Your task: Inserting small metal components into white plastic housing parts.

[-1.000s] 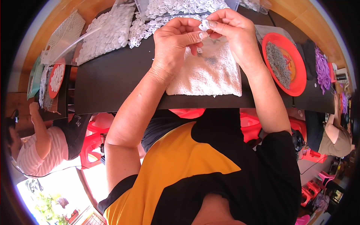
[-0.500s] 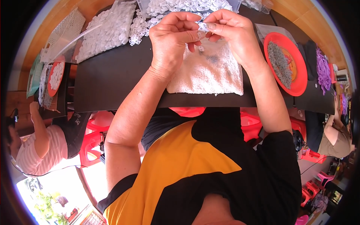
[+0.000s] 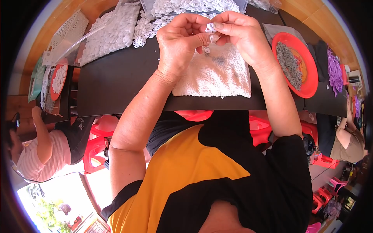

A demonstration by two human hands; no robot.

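Above the far part of a pale towel [image 3: 213,79], my two hands meet. A small white plastic piece with holes [image 3: 210,27] is pinched between the thumb and fingers of my right hand [image 3: 240,34]. My left hand [image 3: 179,40] is curled close against it, thumb tip just below the piece. What the left fingers hold, if anything, is hidden behind the thumb. Another small white piece [image 3: 207,50] shows just below the left fingertips, over the towel. Beyond the hands lies a loose heap of similar white pieces [image 3: 144,30].
A clear bin [image 3: 145,8] of white pieces stands at the back, a bulging bag of white pieces [image 3: 105,37] to its left. On the right sits a red dish [image 3: 311,83] with small grey parts, then purple strips [image 3: 335,72]. Co-workers sit at both sides.
My hands have shifted slightly and turned, so the white piece's holes show more plainly. The left thumb has moved a little lower and right, away from the piece.
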